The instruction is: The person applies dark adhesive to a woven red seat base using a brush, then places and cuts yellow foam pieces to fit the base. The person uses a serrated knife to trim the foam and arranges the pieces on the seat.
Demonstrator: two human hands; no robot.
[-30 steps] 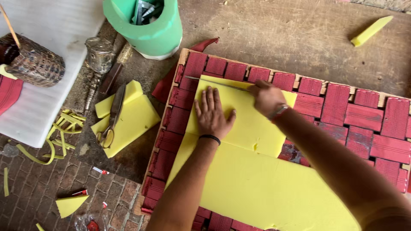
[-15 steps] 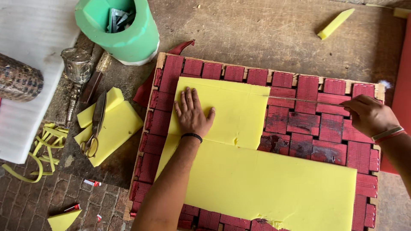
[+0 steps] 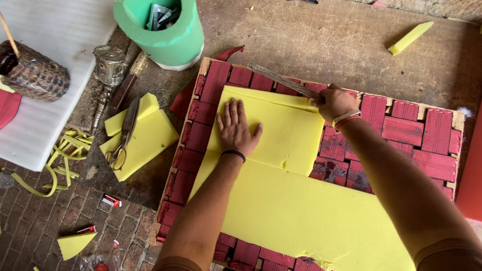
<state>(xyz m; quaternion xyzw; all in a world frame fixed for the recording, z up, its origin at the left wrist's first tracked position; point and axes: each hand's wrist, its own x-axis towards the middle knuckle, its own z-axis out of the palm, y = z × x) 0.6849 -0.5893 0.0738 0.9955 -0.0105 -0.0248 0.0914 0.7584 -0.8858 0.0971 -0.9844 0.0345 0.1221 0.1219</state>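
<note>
**Blade laid across the far edge of a yellow foam sheet held flat by the other hand**

The yellow foam sheet (image 3: 281, 190) lies on a board of red blocks (image 3: 416, 135), and all places below are given relative to this sheet. The left hand (image 3: 235, 128) rests on the sheet's upper part, palm down, fingers spread and pointing away from the person; it grips nothing and only presses the foam flat. The right hand (image 3: 334, 102) sits at the sheet's far right corner, closed in a fist around the handle end of a long blade (image 3: 281, 80). The blade's long axis runs from that fist up and to the left, slanting across the red blocks just beyond the sheet's far edge, so its tip lies past the left hand's fingertips and to their right. A narrow strip (image 3: 266, 97) of the same foam lies along the far edge, marked off from the main sheet by a line running nearly parallel to that edge. The right hand is therefore the nearer one to the strip's right end; the left hand lies just on the near side of the line, close to it but apart from the blade. Left of the sheet, off the board, scissors (image 3: 123, 133) lie on foam offcuts (image 3: 145, 138), with a green tub (image 3: 163, 30) further away.
</note>
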